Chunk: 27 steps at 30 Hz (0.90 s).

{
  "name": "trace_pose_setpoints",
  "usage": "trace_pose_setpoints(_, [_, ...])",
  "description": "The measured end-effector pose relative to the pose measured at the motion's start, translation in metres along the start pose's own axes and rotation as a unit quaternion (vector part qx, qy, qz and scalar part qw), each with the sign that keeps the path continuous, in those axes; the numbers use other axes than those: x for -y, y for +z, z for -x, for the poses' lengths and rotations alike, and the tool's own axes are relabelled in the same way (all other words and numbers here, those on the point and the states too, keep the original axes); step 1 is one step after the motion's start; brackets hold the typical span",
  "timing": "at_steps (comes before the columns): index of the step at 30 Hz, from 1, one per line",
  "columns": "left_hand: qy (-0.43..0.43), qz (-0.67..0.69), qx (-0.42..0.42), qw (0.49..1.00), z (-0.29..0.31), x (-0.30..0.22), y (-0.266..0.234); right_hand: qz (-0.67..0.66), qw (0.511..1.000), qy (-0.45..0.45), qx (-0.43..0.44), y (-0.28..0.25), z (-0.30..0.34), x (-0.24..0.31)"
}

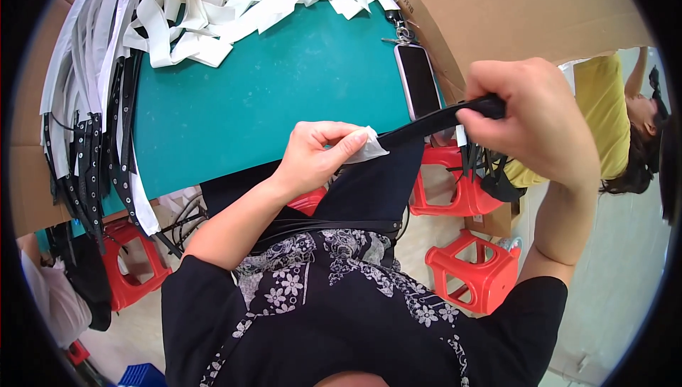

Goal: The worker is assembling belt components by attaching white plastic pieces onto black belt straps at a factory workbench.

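Observation:
A black strap [419,126] stretches between my two hands, just past the table's near edge. My left hand [316,154] is closed, thumb pressed over a piece of white fabric [371,147] wrapped round the strap's left end. My right hand [529,113] grips the other end, held higher and to the right. Along the table's left side hang several black belts with metal eyelets [90,167], their upper parts covered in white strips [96,39]. A heap of loose white fabric strips [213,3] lies at the far side of the green table [270,96].
A phone [418,80] with keys [402,32] lies at the table's right edge, beside a cardboard sheet [511,3]. Red plastic stools [474,270] stand on the floor at right and left. A person in yellow [600,117] is at the right, another person [60,291] at the lower left.

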<state>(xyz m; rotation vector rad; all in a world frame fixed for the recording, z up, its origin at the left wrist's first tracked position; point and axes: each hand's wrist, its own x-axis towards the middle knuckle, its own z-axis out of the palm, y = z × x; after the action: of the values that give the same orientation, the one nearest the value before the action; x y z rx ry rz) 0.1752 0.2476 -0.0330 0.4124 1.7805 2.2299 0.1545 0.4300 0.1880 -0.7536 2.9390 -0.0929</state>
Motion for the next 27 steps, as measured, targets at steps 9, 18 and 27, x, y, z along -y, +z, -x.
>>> trace_pose_setpoints(9, [0.051, 0.052, 0.003, 0.997, -0.002, 0.009, 0.008, -0.012, 0.99, -0.135, 0.036, 0.031, -0.005, -0.008])
trace_pose_setpoints(18, [0.051, 0.058, -0.063, 0.995, -0.001, 0.018, 0.006, -0.148, 0.975, -0.037, 0.159, 0.055, -0.013, -0.048])
trace_pose_setpoints(27, [0.04, 0.072, -0.033, 0.996, 0.005, 0.005, 0.015, -0.027, 0.992, -0.076, 0.093, 0.052, -0.01, -0.008])
